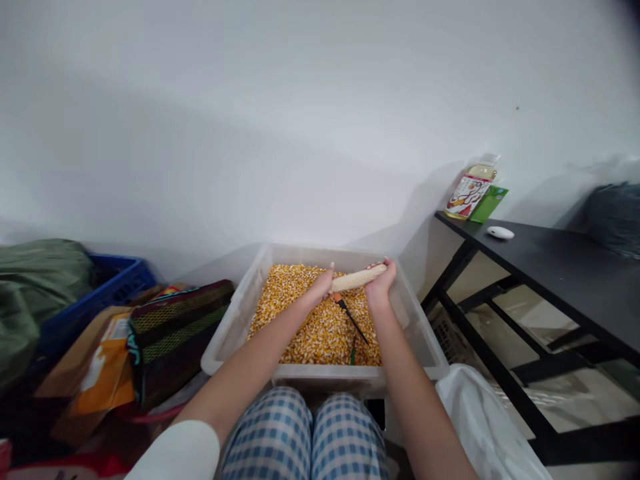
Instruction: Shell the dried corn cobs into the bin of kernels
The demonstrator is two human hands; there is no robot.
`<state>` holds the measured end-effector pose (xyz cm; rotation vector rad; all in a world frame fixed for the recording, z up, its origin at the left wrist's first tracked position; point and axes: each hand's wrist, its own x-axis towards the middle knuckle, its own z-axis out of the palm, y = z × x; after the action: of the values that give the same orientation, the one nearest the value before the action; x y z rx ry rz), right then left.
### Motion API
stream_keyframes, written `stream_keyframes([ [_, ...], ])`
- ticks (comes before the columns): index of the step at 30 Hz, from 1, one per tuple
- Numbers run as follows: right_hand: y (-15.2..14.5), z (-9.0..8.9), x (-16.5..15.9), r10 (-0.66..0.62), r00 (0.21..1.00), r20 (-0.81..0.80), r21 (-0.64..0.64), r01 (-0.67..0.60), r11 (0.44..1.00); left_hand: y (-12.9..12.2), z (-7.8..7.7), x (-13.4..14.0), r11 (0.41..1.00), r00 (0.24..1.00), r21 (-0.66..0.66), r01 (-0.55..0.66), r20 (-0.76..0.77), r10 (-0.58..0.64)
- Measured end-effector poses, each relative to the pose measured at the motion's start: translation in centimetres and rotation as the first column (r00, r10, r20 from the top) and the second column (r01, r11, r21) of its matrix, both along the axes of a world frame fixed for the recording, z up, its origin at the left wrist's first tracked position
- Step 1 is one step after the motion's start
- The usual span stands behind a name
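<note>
A pale, mostly bare corn cob [356,279] is held level between my hands, above loose corn kernels [310,333] in a translucent plastic bin [420,333]. My left hand [321,285] is closed on the cob's left end, thumb pointing up. At the other end, my right hand [382,283] wraps round it from the right. A screwdriver-like tool [353,319] with an orange end and dark shaft slants down just beneath the cob; whether my left fingers touch it I cannot tell. Something thin and green [353,355] sticks out of the kernels near the front.
On the right stands a black table [560,267] bearing a bottle [470,193], a green packet [490,203] and a white oval object [501,233]. A white plastic bag [480,420] lies beneath. To the left are a blue crate [75,300] and a dark mesh bag [180,333].
</note>
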<state>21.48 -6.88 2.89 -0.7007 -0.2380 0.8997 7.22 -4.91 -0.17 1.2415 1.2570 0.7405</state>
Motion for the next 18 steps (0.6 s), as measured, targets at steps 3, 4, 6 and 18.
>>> stream_keyframes([
  [3, -0.1, 0.0, -0.2, 0.058, 0.998, -0.036, 0.048, -0.056, 0.997, 0.3, 0.6, -0.8, 0.962, 0.985, -0.218, 0.167, 0.08, -0.153],
  [4, -0.1, 0.0, -0.2, 0.06, 0.998, -0.024, 0.051, -0.059, 0.997, 0.3, 0.8, -1.1, 0.95, 0.979, -0.241, 0.2, 0.09, -0.183],
  [6, 0.0, -0.3, -0.4, 0.044, 0.999, -0.019, 0.014, -0.043, 0.999, 0.4, 1.1, -1.5, 0.986, 0.993, -0.115, 0.119, 0.034, -0.116],
  [18, -0.2, -0.5, 0.6, 0.059, 0.955, -0.291, 0.036, -0.051, 0.998, 1.1, 1.7, -1.8, 0.991, 0.968, 0.124, -0.039, 0.253, 0.007],
])
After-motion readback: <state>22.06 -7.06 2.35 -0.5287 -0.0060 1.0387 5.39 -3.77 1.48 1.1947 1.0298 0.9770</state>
